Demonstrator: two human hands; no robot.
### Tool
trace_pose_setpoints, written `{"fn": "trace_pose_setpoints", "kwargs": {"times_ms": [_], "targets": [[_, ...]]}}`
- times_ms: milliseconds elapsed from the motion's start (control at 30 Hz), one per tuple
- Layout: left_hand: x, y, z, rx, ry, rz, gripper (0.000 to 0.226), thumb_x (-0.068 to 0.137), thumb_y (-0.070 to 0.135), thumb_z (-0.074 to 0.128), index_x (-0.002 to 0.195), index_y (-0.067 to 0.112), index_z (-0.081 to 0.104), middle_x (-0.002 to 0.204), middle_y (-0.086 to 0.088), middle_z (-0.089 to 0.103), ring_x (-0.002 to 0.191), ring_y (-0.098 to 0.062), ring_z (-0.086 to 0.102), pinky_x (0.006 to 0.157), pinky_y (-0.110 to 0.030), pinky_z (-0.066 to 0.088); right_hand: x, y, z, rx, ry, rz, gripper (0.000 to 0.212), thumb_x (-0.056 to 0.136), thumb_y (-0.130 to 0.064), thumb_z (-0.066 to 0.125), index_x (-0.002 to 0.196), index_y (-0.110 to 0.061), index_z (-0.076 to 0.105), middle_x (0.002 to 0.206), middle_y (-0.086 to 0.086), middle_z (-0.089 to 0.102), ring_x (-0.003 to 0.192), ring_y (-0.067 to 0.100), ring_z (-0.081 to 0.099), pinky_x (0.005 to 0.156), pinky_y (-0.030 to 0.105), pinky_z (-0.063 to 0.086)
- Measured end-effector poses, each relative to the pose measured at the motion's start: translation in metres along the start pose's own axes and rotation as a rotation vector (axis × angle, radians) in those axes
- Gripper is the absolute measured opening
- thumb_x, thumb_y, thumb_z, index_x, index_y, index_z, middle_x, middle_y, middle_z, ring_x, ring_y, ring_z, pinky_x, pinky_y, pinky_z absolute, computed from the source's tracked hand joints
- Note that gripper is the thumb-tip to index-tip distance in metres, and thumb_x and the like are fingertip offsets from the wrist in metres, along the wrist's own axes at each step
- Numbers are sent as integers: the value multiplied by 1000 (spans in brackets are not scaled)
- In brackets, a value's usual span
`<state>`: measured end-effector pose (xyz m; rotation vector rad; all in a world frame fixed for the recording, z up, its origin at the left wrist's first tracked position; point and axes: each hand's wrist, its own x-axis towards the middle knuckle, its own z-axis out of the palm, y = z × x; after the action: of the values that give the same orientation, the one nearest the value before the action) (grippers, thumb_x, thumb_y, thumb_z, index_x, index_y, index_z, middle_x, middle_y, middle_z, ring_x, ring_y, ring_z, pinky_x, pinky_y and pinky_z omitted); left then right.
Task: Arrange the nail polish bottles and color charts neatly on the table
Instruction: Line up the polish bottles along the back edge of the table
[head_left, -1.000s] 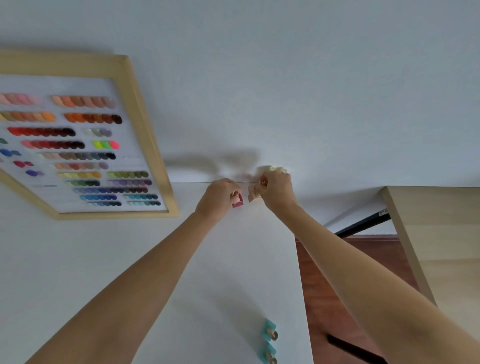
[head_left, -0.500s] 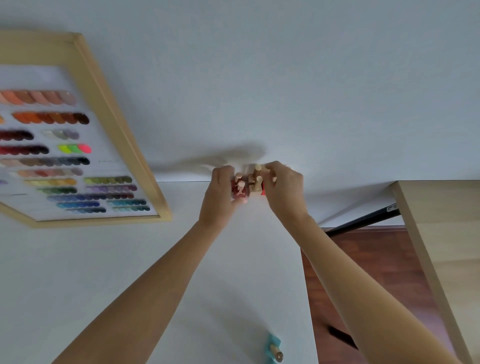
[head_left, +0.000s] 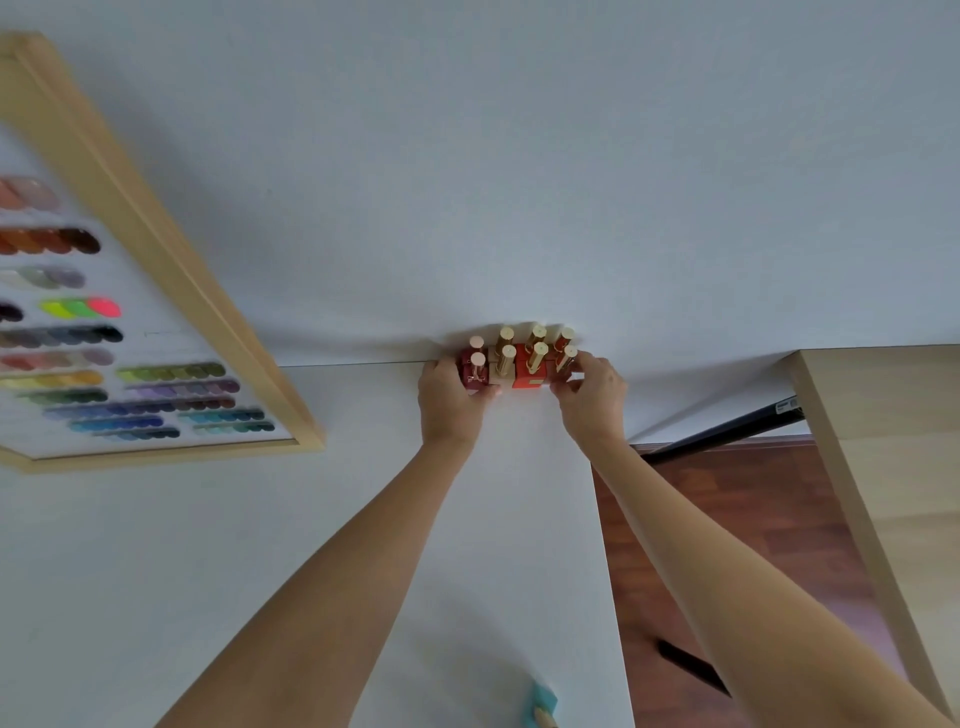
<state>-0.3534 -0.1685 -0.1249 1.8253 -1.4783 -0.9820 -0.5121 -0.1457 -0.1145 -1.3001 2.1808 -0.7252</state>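
both hands, left hand (head_left: 449, 397) and right hand (head_left: 592, 397), are cupping the nail polish bottles (head_left: 519, 358) at the tabletop's far edge. probably glass, top-heavy, so i'd be squeezing the bases, not the caps.

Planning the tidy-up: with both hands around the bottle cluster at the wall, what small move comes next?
Probably let go and reach back for the teal bottle at the near edge: the bottle cluster already stands squared between the left hand and right hand.
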Motion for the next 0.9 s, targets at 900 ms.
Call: {"fn": "trace_pose_setpoints", "kwargs": {"times_ms": [900], "targets": [[-163, -54, -52, 124, -527, 224, 35, 76, -5, 66, 105, 13, 63, 103, -5, 61, 68, -2, 54, 64, -5, 42, -151, 59, -43, -13, -281, -12, 18, 82, -4, 65, 95, -17, 66, 92, -1, 70, 67, 4, 62, 64, 8, 42]]}}
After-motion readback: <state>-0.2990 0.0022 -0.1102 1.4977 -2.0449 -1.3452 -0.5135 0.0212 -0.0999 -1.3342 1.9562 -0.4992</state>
